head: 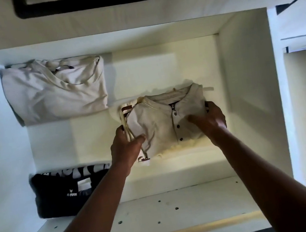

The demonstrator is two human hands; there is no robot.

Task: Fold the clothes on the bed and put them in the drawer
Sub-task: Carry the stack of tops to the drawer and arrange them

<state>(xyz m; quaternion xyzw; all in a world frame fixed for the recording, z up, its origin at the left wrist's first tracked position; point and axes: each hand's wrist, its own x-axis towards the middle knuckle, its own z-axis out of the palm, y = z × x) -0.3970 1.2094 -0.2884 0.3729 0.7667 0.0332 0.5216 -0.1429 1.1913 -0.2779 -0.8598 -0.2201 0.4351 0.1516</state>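
I look straight down into an open white drawer [249, 86]. Both hands hold a folded stack of cream clothes: a buttoned henley shirt [161, 120] on top, a drawstring garment beneath it. My left hand [126, 147] grips the stack's left edge with the thumb on top. My right hand [209, 119] grips its right edge. The stack is over the drawer's middle right; I cannot tell whether it touches the bottom. A folded beige T-shirt [55, 90] lies at the back left. A folded black printed shirt [65, 190] lies at the front left.
The drawer's front panel [165, 212], white with several small holes, runs across the bottom of the view. A white cabinet face with a dark rectangular handle [85, 3] is above. Bare drawer floor shows behind the held stack. More white furniture stands at the right.
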